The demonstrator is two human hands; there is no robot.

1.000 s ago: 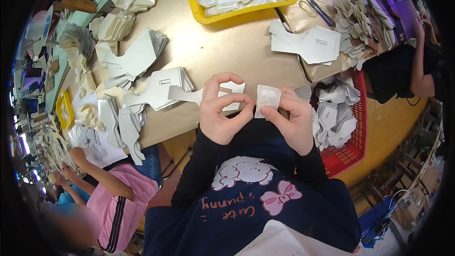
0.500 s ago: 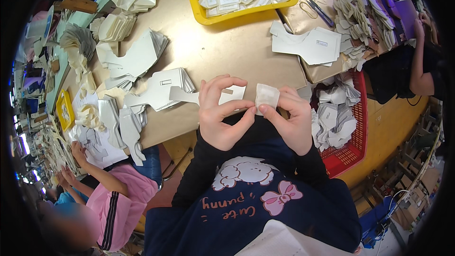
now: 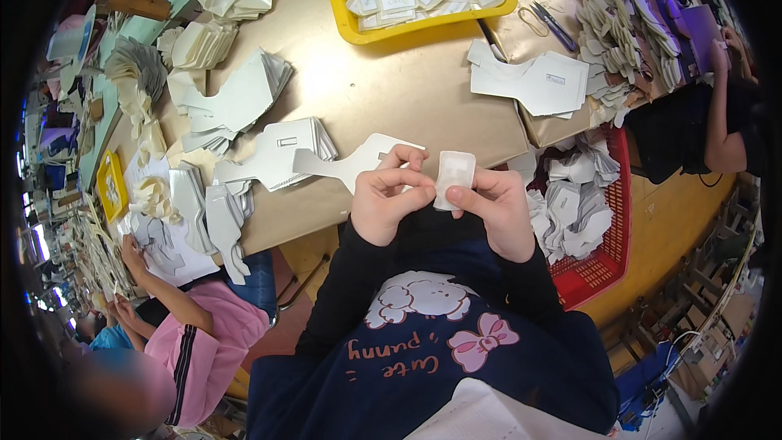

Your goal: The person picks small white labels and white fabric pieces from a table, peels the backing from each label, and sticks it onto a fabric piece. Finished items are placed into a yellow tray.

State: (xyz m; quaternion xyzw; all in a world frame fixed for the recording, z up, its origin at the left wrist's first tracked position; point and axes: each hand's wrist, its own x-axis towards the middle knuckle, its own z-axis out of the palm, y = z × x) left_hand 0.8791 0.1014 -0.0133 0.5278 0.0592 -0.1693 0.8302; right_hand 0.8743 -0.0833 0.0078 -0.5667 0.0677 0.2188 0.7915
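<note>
**Small off-white patch point(image 3: 456, 173) held in the right hand point(image 3: 498, 205) at the near edge of the table point(image 3: 399, 90)**

The patch was thin and roughly rectangular, with soft corners and a matte face. The right grip pinched it between thumb and fingers. The left hand point(image 3: 393, 197) had its thumb and forefinger drawn together at the patch's left edge; whether that grip had hold of it, I could not tell.

Just beyond the left hand lay a smooth white cut-out point(image 3: 346, 169), narrow-necked and flaring at its right end. Left of it sat a stack of similar white pieces point(image 3: 277, 153), the top one with a small rectangular slot. The table had a smooth, golden-brown sheen.

On its far side, a shallow yellow plastic tray point(image 3: 432, 26) was heaped with small, flat, off-white rectangles point(image 3: 399, 3), many bearing printed panels. To the right, below table height, a red perforated plastic basket point(image 3: 621, 187) held a loose jumble of white and grey pieces point(image 3: 582, 205).
</note>
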